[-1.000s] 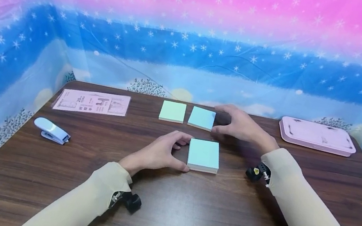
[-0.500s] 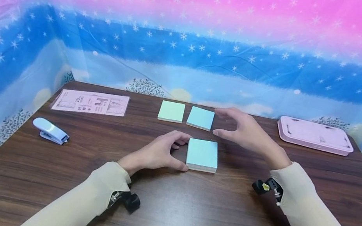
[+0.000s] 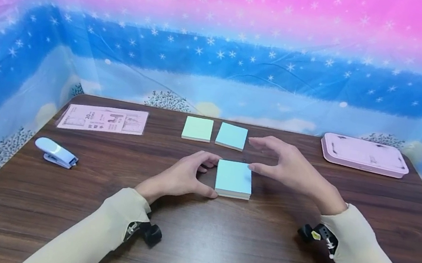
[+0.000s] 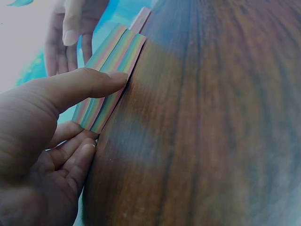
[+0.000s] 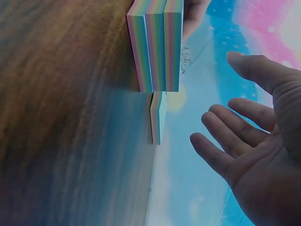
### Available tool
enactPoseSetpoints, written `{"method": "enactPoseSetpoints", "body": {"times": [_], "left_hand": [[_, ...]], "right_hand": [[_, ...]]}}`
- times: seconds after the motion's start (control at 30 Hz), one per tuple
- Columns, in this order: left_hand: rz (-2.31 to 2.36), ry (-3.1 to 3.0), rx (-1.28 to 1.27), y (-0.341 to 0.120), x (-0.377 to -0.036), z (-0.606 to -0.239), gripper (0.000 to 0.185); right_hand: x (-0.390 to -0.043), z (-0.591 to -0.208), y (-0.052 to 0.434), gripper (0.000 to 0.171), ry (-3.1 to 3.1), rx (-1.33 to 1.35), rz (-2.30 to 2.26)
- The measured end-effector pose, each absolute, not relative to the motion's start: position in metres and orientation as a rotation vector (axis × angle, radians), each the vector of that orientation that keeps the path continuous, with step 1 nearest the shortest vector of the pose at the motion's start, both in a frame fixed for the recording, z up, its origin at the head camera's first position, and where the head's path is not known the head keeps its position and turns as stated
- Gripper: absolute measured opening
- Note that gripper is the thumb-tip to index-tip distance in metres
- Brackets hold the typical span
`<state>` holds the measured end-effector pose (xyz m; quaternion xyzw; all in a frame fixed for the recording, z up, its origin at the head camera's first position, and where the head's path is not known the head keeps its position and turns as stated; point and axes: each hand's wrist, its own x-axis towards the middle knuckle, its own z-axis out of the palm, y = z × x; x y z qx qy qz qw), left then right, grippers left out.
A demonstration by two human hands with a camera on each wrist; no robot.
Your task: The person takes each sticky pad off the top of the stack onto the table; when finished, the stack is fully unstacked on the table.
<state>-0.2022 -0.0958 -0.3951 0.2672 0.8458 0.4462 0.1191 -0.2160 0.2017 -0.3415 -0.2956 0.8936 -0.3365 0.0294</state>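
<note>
A stack of sticky note pads (image 3: 234, 177), light blue on top, sits mid-table. Both wrist views show three pads piled up, with rainbow-striped sides (image 5: 157, 52). My left hand (image 3: 183, 173) holds the stack at its left side, thumb near the front corner and fingers near the back corner. In the left wrist view the left thumb (image 4: 89, 84) lies against the striped edges. My right hand (image 3: 292, 167) hovers by the stack's right back corner, fingers spread, holding nothing. Behind are a light blue sticky note pad (image 3: 231, 136) and a yellow-green sticky note pad (image 3: 197, 129).
A pink pencil case (image 3: 364, 155) lies at the table's back right. At the back left is a pink printed sheet (image 3: 103, 119). A white stapler (image 3: 56, 153) rests near the left edge. Patterned cloth (image 3: 222, 59) encloses the wooden table (image 3: 216, 252).
My right hand has drawn away from the light blue pad at the back, coming nearer and rightward to the stack. My left hand stays at the stack.
</note>
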Motion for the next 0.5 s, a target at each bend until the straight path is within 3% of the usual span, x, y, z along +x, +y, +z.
{"method": "enactPoseSetpoints", "body": {"times": [0.5], "left_hand": [[1.309, 2.469, 0.773, -0.096, -0.202, -0.395, 0.083]], "right_hand": [[-0.210, -0.354, 0.210, 0.072, 2.687, -0.879, -1.029]]}}
